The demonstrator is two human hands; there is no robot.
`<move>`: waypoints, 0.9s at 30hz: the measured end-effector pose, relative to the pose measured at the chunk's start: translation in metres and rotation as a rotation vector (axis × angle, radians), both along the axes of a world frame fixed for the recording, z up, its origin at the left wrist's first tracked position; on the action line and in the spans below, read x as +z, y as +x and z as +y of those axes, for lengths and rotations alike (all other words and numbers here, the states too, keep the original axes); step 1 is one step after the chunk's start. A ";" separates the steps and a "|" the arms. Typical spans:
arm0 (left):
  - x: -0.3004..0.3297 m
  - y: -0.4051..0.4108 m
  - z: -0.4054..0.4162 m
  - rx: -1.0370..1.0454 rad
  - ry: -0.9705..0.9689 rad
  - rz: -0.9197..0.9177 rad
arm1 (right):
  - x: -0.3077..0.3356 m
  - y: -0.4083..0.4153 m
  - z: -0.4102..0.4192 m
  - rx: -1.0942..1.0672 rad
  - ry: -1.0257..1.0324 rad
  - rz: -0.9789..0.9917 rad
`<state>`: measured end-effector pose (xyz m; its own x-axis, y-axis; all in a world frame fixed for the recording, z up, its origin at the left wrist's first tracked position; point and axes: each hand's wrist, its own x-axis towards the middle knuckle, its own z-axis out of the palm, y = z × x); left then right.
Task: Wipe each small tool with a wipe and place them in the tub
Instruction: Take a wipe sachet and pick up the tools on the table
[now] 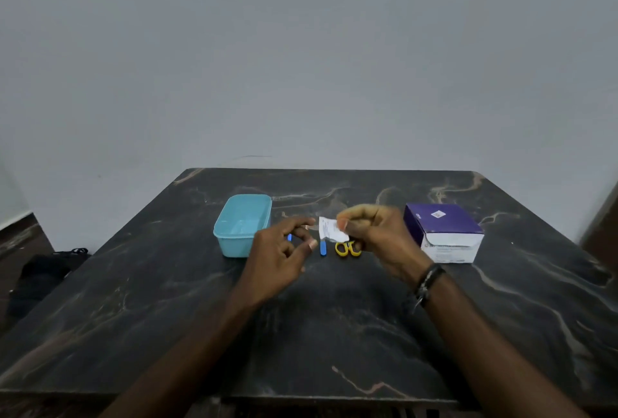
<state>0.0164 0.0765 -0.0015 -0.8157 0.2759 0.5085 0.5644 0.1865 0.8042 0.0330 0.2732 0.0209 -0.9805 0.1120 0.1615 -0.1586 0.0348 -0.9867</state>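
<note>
Landmark: open turquoise plastic tub (243, 225), standing on the dark marbled counter (301, 324), towards its far left.
Right hand: the right hand (374, 233) is raised above the counter, to the right of the tub; its fingers are curled and pinch a small white wipe packet (331, 229) by its right edge. A dark band sits on the wrist.
Left hand: the left hand (284, 250) hovers just right of the tub, fingers loosely spread and holding nothing; its fingertips are close to the packet's left edge, but whether they touch it cannot be told.
White packet: held in the air, right of the tub, between the two hands.
Blue-handled tool: a small tool with a blue handle (323, 247) lies on the counter right of the tub, below the packet.
Second blue piece: another blue bit (289, 237) shows between the left hand's fingers, nearer the tub; too hidden to identify.
Yellow-handled scissors: small scissors with yellow loops (347, 248) lie on the counter further right of the tub, partly under the right hand.
Purple and white cardboard box (443, 232): on the counter, well to the right of the tub, beyond the right hand.
</note>
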 end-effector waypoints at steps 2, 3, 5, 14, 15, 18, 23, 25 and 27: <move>-0.004 -0.002 0.007 -0.058 -0.028 0.036 | -0.010 -0.002 -0.001 0.002 -0.066 -0.035; -0.007 -0.002 0.009 -0.059 -0.037 0.071 | -0.014 -0.002 -0.001 0.003 -0.090 -0.049; -0.015 -0.003 0.012 -0.046 0.014 0.129 | -0.019 -0.002 -0.003 0.021 -0.111 -0.064; -0.029 -0.012 0.010 0.180 -0.056 0.432 | -0.016 0.005 -0.013 0.067 -0.091 -0.156; -0.029 -0.012 0.010 0.196 -0.058 0.441 | -0.015 0.007 -0.013 0.022 -0.013 -0.131; -0.029 -0.012 0.008 0.179 -0.044 0.433 | -0.012 0.011 -0.015 -0.108 0.173 0.087; -0.030 -0.011 0.002 0.195 -0.112 0.452 | -0.016 0.014 -0.012 -0.132 0.573 0.571; -0.031 -0.012 0.001 0.216 -0.142 0.471 | -0.017 0.015 -0.014 -0.096 0.688 0.642; -0.032 -0.011 0.000 0.229 -0.166 0.473 | -0.020 0.014 -0.016 -0.056 0.772 0.683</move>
<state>0.0049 0.0764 -0.0334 -0.5571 0.2258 0.7991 0.7872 0.4500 0.4216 0.0469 0.2574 0.0013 -0.6492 -0.2162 0.7293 -0.6556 0.6451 -0.3924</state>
